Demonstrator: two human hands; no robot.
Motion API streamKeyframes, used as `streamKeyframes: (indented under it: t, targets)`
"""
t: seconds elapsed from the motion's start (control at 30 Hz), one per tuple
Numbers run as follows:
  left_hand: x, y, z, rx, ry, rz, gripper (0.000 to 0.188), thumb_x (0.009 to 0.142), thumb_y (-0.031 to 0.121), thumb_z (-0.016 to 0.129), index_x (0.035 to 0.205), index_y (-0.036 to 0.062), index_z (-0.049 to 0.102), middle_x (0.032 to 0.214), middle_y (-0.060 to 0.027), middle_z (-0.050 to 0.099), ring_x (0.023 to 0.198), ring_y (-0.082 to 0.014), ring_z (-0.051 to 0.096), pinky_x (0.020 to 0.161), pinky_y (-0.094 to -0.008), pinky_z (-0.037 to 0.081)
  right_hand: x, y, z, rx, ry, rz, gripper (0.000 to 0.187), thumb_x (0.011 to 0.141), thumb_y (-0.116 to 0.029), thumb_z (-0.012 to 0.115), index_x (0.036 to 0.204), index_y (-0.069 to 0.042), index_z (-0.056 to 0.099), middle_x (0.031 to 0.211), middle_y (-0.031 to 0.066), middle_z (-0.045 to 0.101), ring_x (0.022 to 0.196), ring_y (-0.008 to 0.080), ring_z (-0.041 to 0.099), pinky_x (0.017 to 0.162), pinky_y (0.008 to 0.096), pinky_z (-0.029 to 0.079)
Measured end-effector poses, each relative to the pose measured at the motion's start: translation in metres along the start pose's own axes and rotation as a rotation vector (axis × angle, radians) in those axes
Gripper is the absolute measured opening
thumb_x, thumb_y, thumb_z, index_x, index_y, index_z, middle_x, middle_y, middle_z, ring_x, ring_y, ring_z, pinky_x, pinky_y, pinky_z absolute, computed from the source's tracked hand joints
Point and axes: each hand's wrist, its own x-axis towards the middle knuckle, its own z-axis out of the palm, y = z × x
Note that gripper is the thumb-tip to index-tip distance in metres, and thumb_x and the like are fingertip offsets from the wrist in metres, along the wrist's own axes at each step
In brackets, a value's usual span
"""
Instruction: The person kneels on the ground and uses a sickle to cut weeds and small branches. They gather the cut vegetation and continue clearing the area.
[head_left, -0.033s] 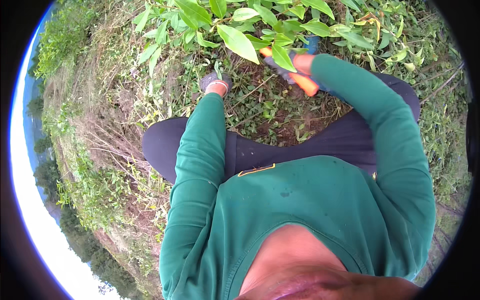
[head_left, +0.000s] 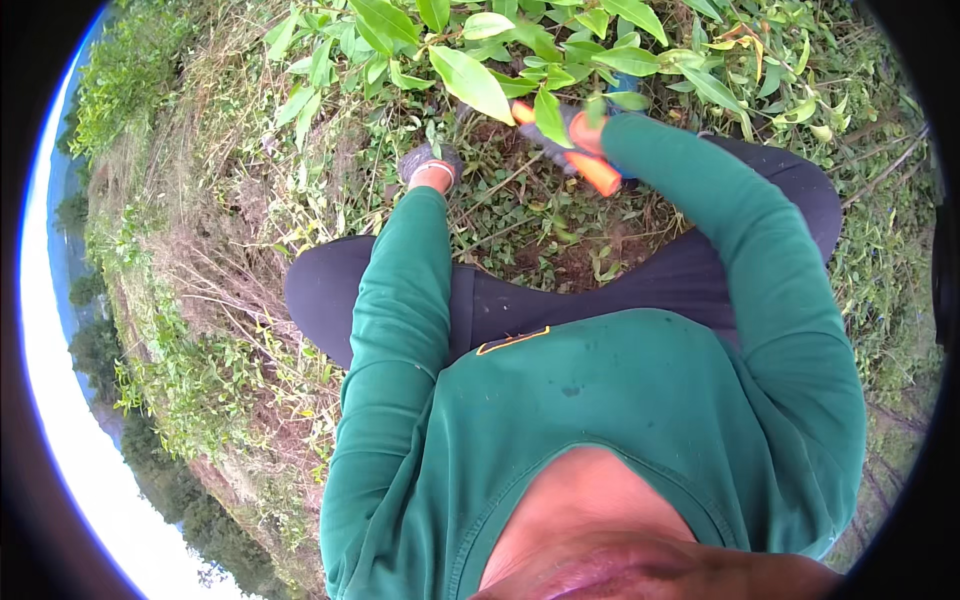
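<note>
My right hand (head_left: pixel 560 140), in a grey glove, is closed round the orange handle (head_left: pixel 596 173) of a hand tool. The handle slants, showing on both sides of the fist. Leaves cover part of the grip, and the tool's working end is hidden. To the left, my left hand (head_left: pixel 432 163), also gloved in grey, is down among low weeds (head_left: pixel 500 190). It looks rounded and closed, with a small leaf sprig standing at its top. What lies in its fingers cannot be made out. Broad green leaves of a plant (head_left: pixel 472 82) hang just beyond both hands.
My dark-trousered legs (head_left: pixel 600 295) are bent on either side of the weedy ground. Something blue (head_left: pixel 624 88) shows behind the leaves by my right wrist. Dry stalks (head_left: pixel 215 265) and bushes (head_left: pixel 125 55) cover the slope at left. A thin bare branch (head_left: pixel 885 168) lies at right.
My right hand and the orange handle have shifted a little left, and the right forearm with them. My left hand stays where it was.
</note>
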Motion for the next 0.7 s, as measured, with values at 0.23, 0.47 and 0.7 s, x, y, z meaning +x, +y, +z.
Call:
streamKeyframes:
  t: [0.23,0.47,0.7]
  targets:
    - [0.029,-0.087,0.020,-0.064,-0.046,-0.184,0.037,0.088,0.030,0.046,0.114,0.0110,0.064,0.122,-0.0139,0.059,0.111,-0.0309,0.059,0.090,-0.0403,0.049,-0.091,-0.012,0.032,-0.806,-0.241,0.350,0.032,0.094,-0.032,0.048,0.078,-0.006,0.057,0.054,0.0025,0.051,0.042,0.0175,0.051,0.041,0.0354,0.040]
    - [0.028,-0.073,-0.007,-0.065,0.001,-0.188,0.037,0.091,0.028,0.042,0.112,0.0077,0.065,0.122,-0.0150,0.059,0.112,-0.0329,0.057,0.092,-0.0410,0.047,0.011,-0.012,-0.016,-0.404,0.032,-0.369,0.026,0.088,-0.036,0.058,0.094,-0.011,0.053,0.052,-0.0014,0.043,0.038,0.0150,0.045,0.034,0.0329,0.040]
    - [-0.007,-0.048,-0.037,-0.047,0.037,-0.160,0.034,0.091,0.026,0.044,0.111,0.0080,0.065,0.121,-0.0144,0.060,0.111,-0.0332,0.058,0.092,-0.0404,0.047,0.047,0.027,0.070,-0.188,0.248,0.059,0.031,0.088,-0.034,0.056,0.077,-0.005,0.054,0.049,0.0030,0.045,0.036,0.0166,0.045,0.037,0.0338,0.041]
